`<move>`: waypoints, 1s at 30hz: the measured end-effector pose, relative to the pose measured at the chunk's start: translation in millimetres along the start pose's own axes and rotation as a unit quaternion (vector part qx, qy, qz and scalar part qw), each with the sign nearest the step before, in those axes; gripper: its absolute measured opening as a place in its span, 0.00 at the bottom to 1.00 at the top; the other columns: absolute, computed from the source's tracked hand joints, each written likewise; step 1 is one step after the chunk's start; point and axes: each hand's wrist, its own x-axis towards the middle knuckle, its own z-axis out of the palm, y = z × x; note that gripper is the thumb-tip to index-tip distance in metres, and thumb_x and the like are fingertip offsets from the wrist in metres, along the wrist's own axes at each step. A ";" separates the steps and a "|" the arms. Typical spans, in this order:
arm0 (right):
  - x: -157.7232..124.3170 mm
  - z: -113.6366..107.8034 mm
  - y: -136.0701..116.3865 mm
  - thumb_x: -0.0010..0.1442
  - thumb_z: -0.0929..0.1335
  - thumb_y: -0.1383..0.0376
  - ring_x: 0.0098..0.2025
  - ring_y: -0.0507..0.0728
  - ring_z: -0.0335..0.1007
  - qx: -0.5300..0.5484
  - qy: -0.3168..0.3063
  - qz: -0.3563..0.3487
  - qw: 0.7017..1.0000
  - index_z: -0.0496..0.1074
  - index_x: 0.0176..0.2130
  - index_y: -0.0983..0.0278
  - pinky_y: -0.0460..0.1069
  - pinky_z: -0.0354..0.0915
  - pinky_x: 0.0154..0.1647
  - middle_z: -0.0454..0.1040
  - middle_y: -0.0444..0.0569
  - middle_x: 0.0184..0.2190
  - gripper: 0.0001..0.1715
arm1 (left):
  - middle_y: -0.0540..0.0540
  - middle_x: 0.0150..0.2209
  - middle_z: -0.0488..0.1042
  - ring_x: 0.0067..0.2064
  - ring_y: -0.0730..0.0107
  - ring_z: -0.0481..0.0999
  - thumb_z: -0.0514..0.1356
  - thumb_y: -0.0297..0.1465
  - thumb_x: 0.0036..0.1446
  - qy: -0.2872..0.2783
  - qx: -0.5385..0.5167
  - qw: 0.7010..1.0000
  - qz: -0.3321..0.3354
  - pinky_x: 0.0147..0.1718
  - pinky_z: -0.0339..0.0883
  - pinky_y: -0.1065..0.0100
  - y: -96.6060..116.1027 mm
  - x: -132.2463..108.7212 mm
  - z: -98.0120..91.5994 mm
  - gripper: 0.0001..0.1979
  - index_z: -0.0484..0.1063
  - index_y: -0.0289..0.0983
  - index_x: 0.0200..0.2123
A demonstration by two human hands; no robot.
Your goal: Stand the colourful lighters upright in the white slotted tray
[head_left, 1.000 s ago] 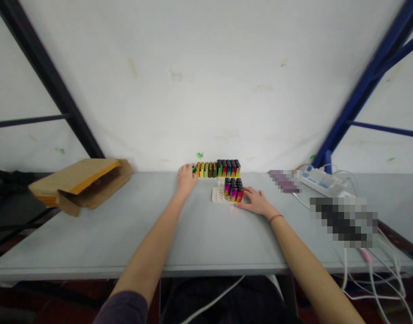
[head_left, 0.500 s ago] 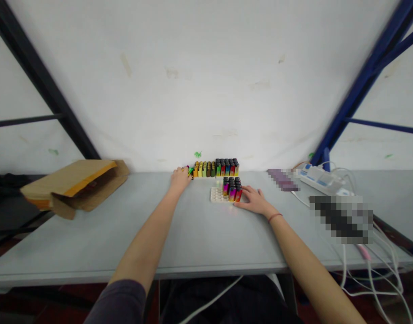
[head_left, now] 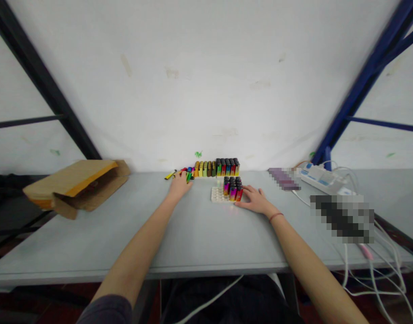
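Note:
My left hand (head_left: 180,183) reaches over a loose group of coloured lighters (head_left: 189,177) near the wall, fingers spread among them. A yellow lighter (head_left: 170,175) lies just left of its fingertips. My right hand (head_left: 256,199) braces the right end of a small white tray (head_left: 220,195), thumb at the front corner and fingers along the side. Purple and red lighters (head_left: 233,192) stand upright in the tray's right part; round holes show in its left part. Behind it stand rows of lighters with black tops (head_left: 227,167) and rows of yellow to brown lighters (head_left: 205,169).
An opened brown cardboard box (head_left: 74,184) lies at the left of the grey table (head_left: 199,247). On the right are a purple pixelated item (head_left: 283,178), a white power strip (head_left: 323,178), a dark pixelated item (head_left: 339,218) and white cables (head_left: 371,270). A wall rises behind.
My left hand has drawn slightly left and toward me, its fingers spreading, and more of the loose lighters show. My right hand stays against the tray.

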 end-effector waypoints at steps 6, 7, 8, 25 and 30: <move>0.0 -0.1 -0.2 0.62 0.66 0.38 0.74 0.74 0.47 0.005 -0.006 0.005 1.000 0.64 0.68 0.56 0.78 0.39 0.70 0.57 0.58 0.72 0.45 | 0.26 0.60 0.69 0.55 0.44 0.76 0.56 0.38 0.63 -0.029 0.006 0.999 -0.016 0.52 0.69 0.53 -7.2 -16.9 3.2 0.29 0.64 0.33 0.64; 0.0 -0.1 -0.2 0.62 0.66 0.38 0.74 0.74 0.47 0.006 -0.007 0.006 1.000 0.63 0.69 0.57 0.78 0.39 0.70 0.57 0.58 0.72 0.45 | 0.27 0.60 0.69 0.56 0.43 0.74 0.55 0.39 0.63 -0.033 0.020 0.999 -0.015 0.52 0.69 0.52 -7.8 -20.7 4.4 0.28 0.66 0.33 0.63; 0.0 -0.1 -0.2 0.62 0.66 0.38 0.74 0.74 0.47 0.007 -0.006 0.006 1.000 0.63 0.69 0.57 0.78 0.39 0.70 0.57 0.58 0.72 0.45 | 0.27 0.60 0.69 0.58 0.41 0.73 0.55 0.42 0.64 -0.032 0.033 0.999 -0.013 0.53 0.69 0.51 -8.3 -24.2 5.7 0.28 0.67 0.34 0.62; -0.5 0.0 1.0 0.62 0.66 0.38 0.72 0.73 0.50 -0.005 0.002 0.001 1.000 0.65 0.68 0.56 0.77 0.43 0.69 0.59 0.58 0.71 0.44 | 0.35 0.68 0.65 0.67 0.49 0.64 0.41 0.45 0.70 -0.012 0.043 0.999 0.009 0.62 0.59 0.44 -74.0 27.2 14.3 0.31 0.60 0.41 0.70; -0.1 0.8 1.6 0.62 0.66 0.39 0.73 0.74 0.50 -0.011 0.004 0.002 1.000 0.65 0.67 0.56 0.77 0.45 0.69 0.60 0.57 0.71 0.43 | 0.39 0.73 0.56 0.73 0.46 0.53 0.43 0.46 0.69 -0.022 0.038 0.999 0.008 0.66 0.53 0.41 -84.6 32.0 19.2 0.31 0.64 0.40 0.68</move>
